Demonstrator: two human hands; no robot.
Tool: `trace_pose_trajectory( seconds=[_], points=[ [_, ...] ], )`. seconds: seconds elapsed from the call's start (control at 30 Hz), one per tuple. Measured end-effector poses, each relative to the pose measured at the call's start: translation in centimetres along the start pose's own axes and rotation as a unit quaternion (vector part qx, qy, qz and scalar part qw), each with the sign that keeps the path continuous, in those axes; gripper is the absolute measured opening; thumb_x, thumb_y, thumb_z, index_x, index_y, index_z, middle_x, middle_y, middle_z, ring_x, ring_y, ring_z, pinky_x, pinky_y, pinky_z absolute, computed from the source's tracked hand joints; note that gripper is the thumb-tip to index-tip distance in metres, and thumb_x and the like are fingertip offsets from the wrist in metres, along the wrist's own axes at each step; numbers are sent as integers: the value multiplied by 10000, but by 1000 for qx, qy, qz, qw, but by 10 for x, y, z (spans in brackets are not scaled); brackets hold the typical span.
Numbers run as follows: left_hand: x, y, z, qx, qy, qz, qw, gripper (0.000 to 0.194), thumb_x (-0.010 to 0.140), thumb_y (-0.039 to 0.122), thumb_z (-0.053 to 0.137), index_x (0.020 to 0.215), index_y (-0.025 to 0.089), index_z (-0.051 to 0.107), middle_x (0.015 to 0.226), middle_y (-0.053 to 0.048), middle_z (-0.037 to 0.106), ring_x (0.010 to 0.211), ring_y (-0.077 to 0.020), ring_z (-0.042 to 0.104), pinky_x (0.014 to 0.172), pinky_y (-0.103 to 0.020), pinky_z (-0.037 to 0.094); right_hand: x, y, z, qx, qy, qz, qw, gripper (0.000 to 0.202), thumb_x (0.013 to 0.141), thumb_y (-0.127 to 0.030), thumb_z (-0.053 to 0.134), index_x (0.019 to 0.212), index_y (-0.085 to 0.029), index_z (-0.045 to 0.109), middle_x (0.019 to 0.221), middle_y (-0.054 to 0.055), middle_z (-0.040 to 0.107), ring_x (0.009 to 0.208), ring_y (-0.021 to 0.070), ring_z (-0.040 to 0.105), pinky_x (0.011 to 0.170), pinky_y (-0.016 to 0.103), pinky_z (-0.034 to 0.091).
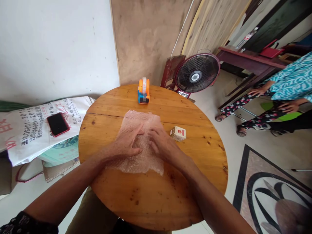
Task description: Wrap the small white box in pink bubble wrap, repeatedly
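A sheet of pinkish, see-through bubble wrap point(143, 161) lies spread on the round wooden table point(143, 195). My left hand point(127, 140) rests on its left half, palm down, with the fingers stretched out and the thumb apart. On the right half lies my right hand point(162, 143), its fingers loosely bent and apart on the sheet. Neither hand grips anything. Just right of my right hand stands a small white box point(178, 133) with a red round mark. Beyond the sheet, towards the far edge, is an orange and blue tape dispenser point(143, 91) with a roll of clear tape.
Left of the table, a black phone point(58, 124) with a red edge lies on a white printed sack point(31, 130). A round fan point(197, 74) stands behind the table at the right. Farther right, a person point(290, 84) sits beside a dark red table point(253, 58).
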State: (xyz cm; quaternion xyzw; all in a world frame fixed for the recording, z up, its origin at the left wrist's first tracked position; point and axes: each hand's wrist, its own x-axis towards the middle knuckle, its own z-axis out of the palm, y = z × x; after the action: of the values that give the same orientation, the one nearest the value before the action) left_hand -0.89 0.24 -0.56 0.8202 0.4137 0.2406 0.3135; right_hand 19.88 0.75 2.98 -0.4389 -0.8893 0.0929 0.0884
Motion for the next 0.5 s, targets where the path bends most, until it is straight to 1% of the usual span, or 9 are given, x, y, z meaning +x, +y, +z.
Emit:
trace_pose_trajectory(
  seconds=[0.03,0.07,0.13,0.2,0.27,0.4,0.5],
  points=[
    [0,-2,1,4,2,-1,1000,957,766,306,653,1554,138,137,1453,-149,524,1366,-317,451,1151,-500,347,3,10,4,-25,11,26,999,267,871,-121,548,1128,-106,618,1251,189,605,1197,294,536,1018,451,445],
    [0,-3,2,14,7,-4,1000,919,774,293,647,1551,153,176,1456,-143,524,1364,-308,457,1151,-498,350,5,18,8,-44,15,44,998,311,889,-166,553,1187,-92,598,1295,200,590,1219,314,527,1025,469,438],
    [0,-5,3,54,14,-1,998,802,783,289,649,1506,172,321,1460,-138,524,1375,-305,448,1154,-495,348,7,27,13,-68,20,64,995,387,928,-236,527,1282,-84,557,1373,203,558,1249,337,517,1023,494,436],
    [0,-5,2,105,18,12,994,706,786,318,666,1438,163,445,1457,-145,526,1397,-320,419,1164,-505,329,7,31,17,-79,23,64,995,426,955,-258,479,1343,-88,525,1429,193,529,1288,339,499,1035,502,428],
    [0,-6,2,149,23,26,988,659,793,360,672,1392,141,507,1450,-159,531,1410,-338,397,1172,-521,306,8,31,21,-85,27,61,994,450,967,-248,441,1380,-80,498,1464,188,504,1337,329,466,1068,489,411],
    [-1,-7,2,209,34,32,977,635,817,431,649,1355,108,551,1461,-176,519,1417,-358,377,1180,-528,282,13,32,26,-93,33,74,992,465,966,-224,408,1399,-75,490,1498,170,477,1395,310,416,1126,464,374],
    [0,-7,3,237,26,20,971,697,820,490,632,1390,107,516,1510,-169,467,1445,-354,337,1196,-520,252,16,36,26,-88,33,76,993,462,973,-231,384,1397,-84,495,1502,166,475,1396,294,423,1128,460,379]
  ],
)
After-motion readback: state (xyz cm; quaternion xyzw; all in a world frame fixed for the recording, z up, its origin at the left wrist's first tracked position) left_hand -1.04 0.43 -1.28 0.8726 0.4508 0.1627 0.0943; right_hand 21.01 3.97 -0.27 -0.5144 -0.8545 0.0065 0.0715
